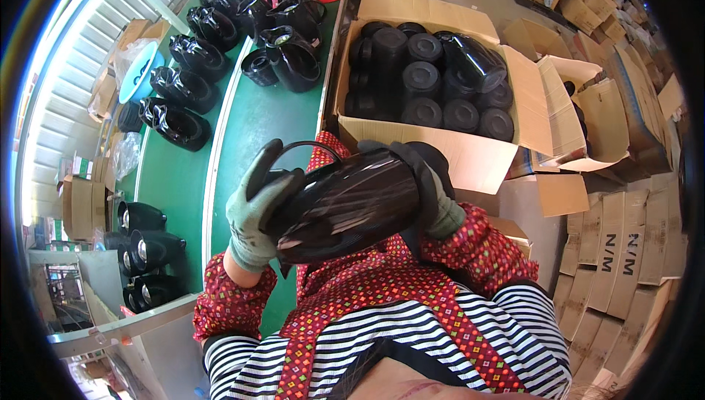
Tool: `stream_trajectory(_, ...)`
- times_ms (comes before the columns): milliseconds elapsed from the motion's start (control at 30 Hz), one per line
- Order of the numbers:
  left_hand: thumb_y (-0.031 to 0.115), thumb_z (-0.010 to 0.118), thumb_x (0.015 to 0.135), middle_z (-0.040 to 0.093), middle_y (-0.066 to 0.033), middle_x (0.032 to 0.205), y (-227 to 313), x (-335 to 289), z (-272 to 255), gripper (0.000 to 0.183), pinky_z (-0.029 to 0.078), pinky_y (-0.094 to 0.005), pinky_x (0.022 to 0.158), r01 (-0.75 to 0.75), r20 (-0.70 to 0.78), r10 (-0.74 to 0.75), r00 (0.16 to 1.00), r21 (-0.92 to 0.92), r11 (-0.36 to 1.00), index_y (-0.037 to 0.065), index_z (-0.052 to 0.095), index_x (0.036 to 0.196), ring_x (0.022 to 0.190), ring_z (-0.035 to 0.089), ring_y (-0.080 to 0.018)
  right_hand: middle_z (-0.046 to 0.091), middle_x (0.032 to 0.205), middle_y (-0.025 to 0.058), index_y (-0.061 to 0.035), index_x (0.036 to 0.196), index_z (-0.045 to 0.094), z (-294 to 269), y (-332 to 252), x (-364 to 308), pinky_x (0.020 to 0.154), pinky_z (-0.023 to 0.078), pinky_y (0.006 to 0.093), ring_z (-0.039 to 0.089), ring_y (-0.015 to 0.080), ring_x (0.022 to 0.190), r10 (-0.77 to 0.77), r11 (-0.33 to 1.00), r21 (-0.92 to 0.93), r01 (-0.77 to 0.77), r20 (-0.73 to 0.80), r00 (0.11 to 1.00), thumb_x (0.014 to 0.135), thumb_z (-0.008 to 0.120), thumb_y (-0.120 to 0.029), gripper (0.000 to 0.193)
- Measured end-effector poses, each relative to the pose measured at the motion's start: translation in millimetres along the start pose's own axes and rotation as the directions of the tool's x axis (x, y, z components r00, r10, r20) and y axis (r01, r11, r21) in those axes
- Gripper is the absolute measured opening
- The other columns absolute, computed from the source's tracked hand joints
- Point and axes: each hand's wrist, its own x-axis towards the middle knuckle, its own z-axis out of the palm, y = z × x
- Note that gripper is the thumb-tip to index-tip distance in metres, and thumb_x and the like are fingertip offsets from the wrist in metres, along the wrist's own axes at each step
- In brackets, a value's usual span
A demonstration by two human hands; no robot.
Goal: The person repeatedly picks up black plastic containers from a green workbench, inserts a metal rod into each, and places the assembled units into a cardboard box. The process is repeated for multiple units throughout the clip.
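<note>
I hold a glossy black jug [356, 205] sideways in front of my chest, with a thin curved handle on its upper left side. My left hand [255, 213], in a grey-green glove with dark fingers, grips its left end. My right hand [435, 193], gloved the same way, is wrapped round the right end; a dark round part beside those fingers is partly hidden. Just beyond my right hand stands an open cardboard box [463, 157], holding several black cylindrical pieces [421, 77] and a shiny black jug body [474, 62] lying on top.
A green conveyor [246, 128] with a pale dividing rail runs along my left. Several black jugs [187, 88] stand on it, more [154, 249] lie at the near left. A blue basin [139, 73] sits beyond. Flattened cartons [617, 253] and open boxes [595, 117] fill the right.
</note>
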Motion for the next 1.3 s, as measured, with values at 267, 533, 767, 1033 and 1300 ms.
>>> stream_trajectory(267,0.037,0.055,0.111,0.053,-0.0158,0.156,-45.5,-64.6,84.6,0.053,0.044,-0.045,0.121,0.558,0.522,-0.203,0.828,-0.798,0.227,0.01,0.048,0.157,0.143,0.054,-0.0273,0.027,0.168,0.0278,-0.0167,0.162,0.044,33.6,-61.7,13.8,0.118,0.034,0.0609,0.037,0.0493,0.147,-0.071,0.44,-0.731,0.522,0.551,0.831,0.081,0.083,-0.056,0.098)
stream_trajectory(533,0.052,0.041,0.11,0.063,-0.0178,0.142,-65.6,-67.8,103.9,0.062,0.052,-0.0459,0.112,0.541,0.41,-0.519,0.75,-0.831,0.126,0.005,0.054,0.147,0.129,0.063,-0.0295,0.04,0.16,0.0281,-0.0061,0.153,0.052,22.6,-44.7,18.2,0.121,0.033,0.0503,0.042,0.0456,0.146,-0.226,0.549,-0.736,0.397,0.326,0.918,0.094,0.073,-0.039,0.071)
stream_trajectory(767,0.038,0.058,0.105,0.07,-0.0182,0.131,-65.4,-105.9,119.7,0.053,0.059,-0.0419,0.101,0.426,0.214,-0.695,0.686,-0.893,0.145,-0.001,0.058,0.14,0.118,0.07,-0.0255,0.063,0.136,0.0071,-0.0029,0.147,0.057,3.2,-31.2,30.7,0.11,0.047,0.0312,0.061,0.0176,0.124,0.06,0.81,-0.565,-0.156,-0.185,0.981,0.112,0.051,-0.033,0.046)
stream_trajectory(1033,0.004,0.078,0.085,0.055,-0.0158,0.152,-31.5,-115.7,45.3,0.088,0.045,-0.0388,0.115,0.671,0.373,-0.563,0.738,-0.5,0.548,0.0,0.036,0.163,0.135,0.058,-0.0254,0.073,0.125,0.0119,0.0032,0.135,0.068,-33.4,-61.3,79.3,0.107,0.051,0.0355,0.068,0.0211,0.115,0.36,0.716,-0.669,-0.2,0.108,0.927,0.099,0.068,-0.034,0.051)
stream_trajectory(1300,0.016,0.08,0.087,0.051,-0.0262,0.153,-185.6,-204.0,20.2,0.088,0.052,-0.0483,0.107,0.579,0.165,-0.664,0.729,0.368,0.727,0.021,0.039,0.164,0.135,0.055,-0.0459,0.073,0.126,0.0145,-0.0028,0.138,0.064,-40.8,4.9,81.9,0.101,0.054,0.0371,0.071,0.0273,0.112,0.566,0.563,-0.825,-0.05,0.341,0.751,0.101,0.064,-0.017,0.04)
